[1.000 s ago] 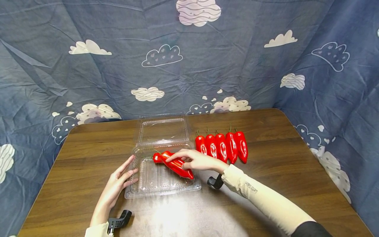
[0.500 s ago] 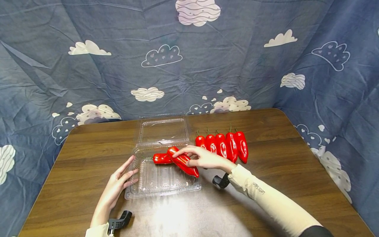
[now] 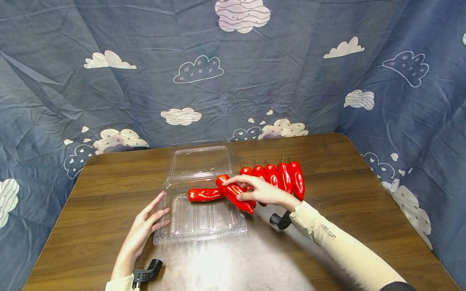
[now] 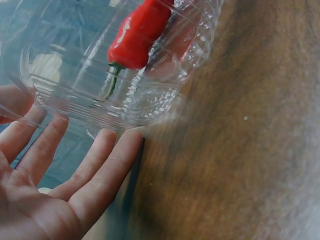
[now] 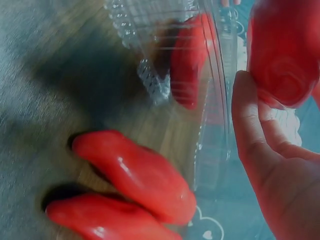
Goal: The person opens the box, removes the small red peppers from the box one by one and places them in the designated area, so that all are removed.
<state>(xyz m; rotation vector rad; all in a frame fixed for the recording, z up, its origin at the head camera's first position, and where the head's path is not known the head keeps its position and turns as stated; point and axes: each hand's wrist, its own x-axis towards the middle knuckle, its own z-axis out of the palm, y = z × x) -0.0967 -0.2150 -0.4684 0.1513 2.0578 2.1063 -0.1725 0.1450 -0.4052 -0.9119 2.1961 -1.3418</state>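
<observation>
My right hand (image 3: 267,192) grips a shiny red pepper (image 3: 234,195) above the right rim of a clear plastic clamshell box (image 3: 196,222). In the right wrist view the held pepper (image 5: 285,55) fills the upper right corner, with fingers against its side. Another red pepper (image 3: 204,195) lies crosswise inside the box near its back, its green stem toward the left. At the box's left wall, my left hand (image 3: 140,230) rests with extended fingers. The left wrist view has those fingertips (image 4: 131,137) right at the wall, close to the stem of the pepper inside.
Right of the box, several red peppers (image 3: 284,178) lie side by side on the wooden table (image 3: 338,182), stems toward the back. The box's lid (image 3: 202,159) is folded back flat behind it. A blue cloud-patterned curtain (image 3: 145,93) hangs beyond the table.
My right hand has moved right and slightly back with the held pepper, from over the box's middle to its right rim. The pepper lying inside is now uncovered. The left hand stays put.
</observation>
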